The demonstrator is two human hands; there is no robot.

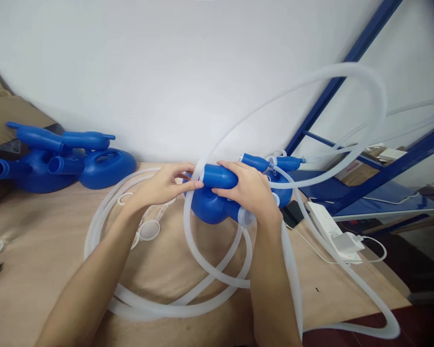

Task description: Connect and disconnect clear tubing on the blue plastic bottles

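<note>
My right hand is wrapped around a blue tubular piece that lies sideways above a blue bottle. At the left end of that piece, the thumb and fingers of my left hand pinch at its rim, where a translucent hose passes. Whether the fingers hold the hose or a small white part there is hard to make out. The bottle's neck points right, with a translucent cap on its end. The hose lies in wide loops on the wooden table.
Blue bottles with tubular pieces on top stand at the left beside a cardboard box. White rings and a round white cap lie mid-table. At the right are more blue pieces, a phone, a power strip and a blue shelf frame.
</note>
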